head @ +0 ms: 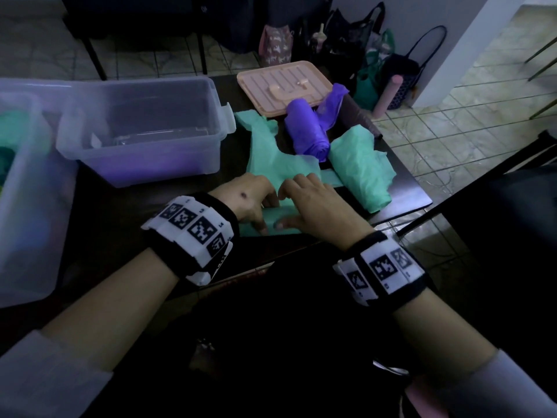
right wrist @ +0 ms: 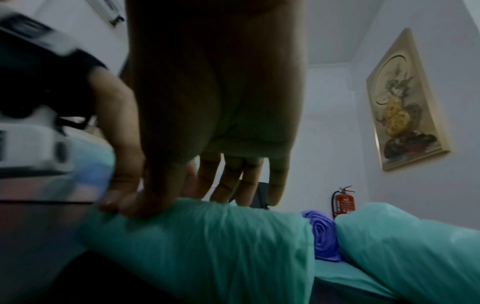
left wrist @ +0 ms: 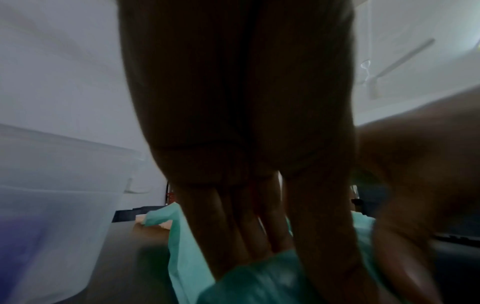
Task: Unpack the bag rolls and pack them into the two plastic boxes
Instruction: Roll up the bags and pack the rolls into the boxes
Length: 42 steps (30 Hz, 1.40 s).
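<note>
A flat green bag (head: 271, 158) lies on the dark table (head: 120, 212), and its near end is folded into a thick band under my hands. My left hand (head: 250, 203) grips that band from the left, fingers (left wrist: 246, 226) over it and thumb against it. My right hand (head: 310, 203) holds the same fold (right wrist: 207, 236), thumb on its near side and fingers hanging behind it. A purple bag roll (head: 306, 134) and a loose green bag roll (head: 358, 167) lie to the right. Two clear plastic boxes stand at left: the nearer-centre box (head: 141, 164) and the far-left box (head: 24, 221).
A pink lid (head: 271, 82) lies at the table's back, with a dark tube (head: 358, 113) behind the purple roll. Green material shows through the far-left box. Several bags (head: 361, 40) stand on the tiled floor beyond. The table's right edge (head: 422, 194) is close to the green roll.
</note>
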Motion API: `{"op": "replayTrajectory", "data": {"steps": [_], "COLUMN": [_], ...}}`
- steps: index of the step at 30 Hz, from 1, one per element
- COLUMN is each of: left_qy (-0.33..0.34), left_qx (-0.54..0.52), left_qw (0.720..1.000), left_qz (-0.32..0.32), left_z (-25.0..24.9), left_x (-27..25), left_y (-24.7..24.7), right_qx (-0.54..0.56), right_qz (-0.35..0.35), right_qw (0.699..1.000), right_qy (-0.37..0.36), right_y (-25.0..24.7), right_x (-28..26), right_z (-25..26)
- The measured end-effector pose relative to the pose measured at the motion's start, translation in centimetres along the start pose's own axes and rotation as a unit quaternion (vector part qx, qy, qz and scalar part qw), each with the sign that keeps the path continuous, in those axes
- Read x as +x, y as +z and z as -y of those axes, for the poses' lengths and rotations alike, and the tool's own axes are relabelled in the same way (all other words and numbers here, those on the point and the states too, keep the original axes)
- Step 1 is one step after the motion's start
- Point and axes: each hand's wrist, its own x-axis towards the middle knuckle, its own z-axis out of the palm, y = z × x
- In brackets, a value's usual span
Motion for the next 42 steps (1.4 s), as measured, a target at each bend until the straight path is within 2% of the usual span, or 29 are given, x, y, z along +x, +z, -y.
{"op": "replayTrajectory", "data": {"steps": [2, 5, 10, 12, 16, 20, 23, 28, 33, 37, 40, 42], "left_qy": [0.013, 0.029, 0.022, 0.011, 0.019, 0.017, 0.014, -0.005, -0.006, -0.013, -0.004, -0.003], "left_qx": [0.013, 0.022, -0.007, -0.028, -0.044, -0.015, -0.012, -0.024, -0.043, -0.086, -0.085, -0.094], "left_qw": [0.999, 0.996, 0.989, 0.991, 0.999, 1.000, 0.999, 1.000, 0.996, 0.994, 0.995, 0.994], "left_qz": [0.036, 0.077, 0.146, 0.127, 0.009, -0.014, -0.033, -0.003, 0.082, 0.064, 0.048, 0.058], "left_z": [0.0, 0.3, 1.2, 1.4, 1.4, 1.0, 1.2, 1.2, 1.6, 1.8, 2.1, 2.3], "left_x": [0.3, 0.8, 1.8, 1.9, 1.0, 0.1, 0.3, 0.2, 0.1, 0.0, 0.1, 0.3], "left_y": [-0.1, -0.2, -1.0, -1.3, -1.3, 0.0, 0.5, -0.2, 0.0, 0.4, 0.5, 0.3], "right_qx": [-0.037, -0.022, -0.023, -0.042, 0.011, 0.085, 0.158, 0.144, 0.159, 0.208, 0.175, 0.142], "right_qz": [-0.007, -0.018, 0.013, 0.015, 0.069, 0.118, 0.107, 0.050, 0.102, 0.110, 0.131, 0.117], "right_qw": [0.999, 0.999, 1.000, 0.999, 0.997, 0.988, 0.980, 0.988, 0.982, 0.972, 0.976, 0.983], "right_qy": [0.004, 0.017, 0.007, 0.010, 0.017, 0.047, 0.057, 0.002, -0.013, 0.008, 0.011, 0.002], "right_y": [0.5, 1.4, 2.2, 2.5, 1.9, 1.2, 1.1, 1.5, 1.1, 0.5, 0.1, 0.1], "right_x": [-1.1, -1.8, -2.0, -1.6, -0.1, 1.3, 1.9, 1.7, 1.0, 1.0, 1.6, 1.9], "right_z": [0.8, 1.4, 1.5, 1.4, 0.7, -0.2, -0.8, -1.3, -1.8, -2.0, -1.7, -1.3]}}
